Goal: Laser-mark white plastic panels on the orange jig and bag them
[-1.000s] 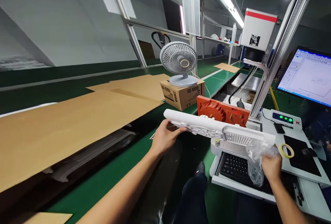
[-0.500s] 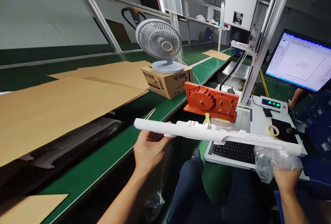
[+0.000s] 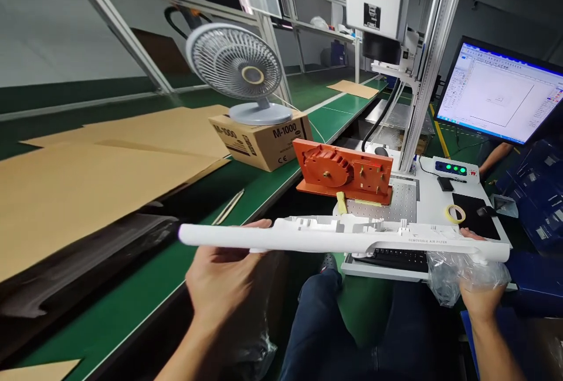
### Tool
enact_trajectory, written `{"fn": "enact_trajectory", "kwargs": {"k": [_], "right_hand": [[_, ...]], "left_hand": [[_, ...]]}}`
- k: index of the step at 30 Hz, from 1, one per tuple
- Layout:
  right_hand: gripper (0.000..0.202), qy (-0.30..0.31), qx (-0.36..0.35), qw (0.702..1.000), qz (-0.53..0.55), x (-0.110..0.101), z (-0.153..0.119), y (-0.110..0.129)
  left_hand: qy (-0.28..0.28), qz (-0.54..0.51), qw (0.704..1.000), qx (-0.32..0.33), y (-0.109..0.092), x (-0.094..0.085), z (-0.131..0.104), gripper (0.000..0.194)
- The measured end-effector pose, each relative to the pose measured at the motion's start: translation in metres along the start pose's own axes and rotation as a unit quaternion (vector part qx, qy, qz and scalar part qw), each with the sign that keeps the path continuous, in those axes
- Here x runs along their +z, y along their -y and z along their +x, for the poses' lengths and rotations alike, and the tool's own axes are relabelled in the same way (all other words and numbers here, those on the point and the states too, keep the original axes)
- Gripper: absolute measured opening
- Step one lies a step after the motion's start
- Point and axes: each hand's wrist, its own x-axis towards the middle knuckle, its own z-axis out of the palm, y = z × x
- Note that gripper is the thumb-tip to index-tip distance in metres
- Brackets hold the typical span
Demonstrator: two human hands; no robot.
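A long white plastic part (image 3: 325,240), printed "REMOVABLE AIR FILTER", lies nearly level across the view. Near its left end, my left hand (image 3: 224,275) grips it from below, fingers wrapped behind it. My right hand (image 3: 484,293) is closed around the right end, with crumpled clear plastic film (image 3: 444,278) between the palm and the part. Beyond the part stands an orange fixture (image 3: 343,173) with a round toothed disc, on a perforated metal plate (image 3: 404,202). The part covers some of a black keyboard (image 3: 396,259).
A grey fan (image 3: 237,64) stands on a cardboard box (image 3: 268,143) on the green bench (image 3: 145,287). Cardboard sheets (image 3: 109,176) lie at left. A white machine head (image 3: 376,0) hangs above the fixture, with a monitor (image 3: 501,91) at right. Another person's arm (image 3: 495,158) shows behind.
My left hand and the part's left end have moved left and nearer, and more of the part's upper side shows. The view has shifted, with the fan and fixture now further left.
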Motion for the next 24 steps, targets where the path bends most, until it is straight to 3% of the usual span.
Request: {"fn": "enact_trajectory", "kwargs": {"k": [5, 11, 24], "right_hand": [[0.031, 0.012, -0.023, 0.999, -0.047, -0.008, 0.005, -0.001], [0.037, 0.008, 0.037, 0.999, -0.020, -0.013, 0.002, -0.005], [0.036, 0.021, 0.010, 0.998, -0.057, -0.010, 0.005, -0.005]], "left_hand": [[0.008, -0.001, 1.000, -0.002, -0.003, 0.005, -0.009, 0.054], [0.011, -0.012, 0.999, -0.029, -0.009, 0.016, -0.013, 0.049], [-0.012, -0.027, 0.999, -0.026, -0.002, 0.022, -0.017, 0.046]]}}
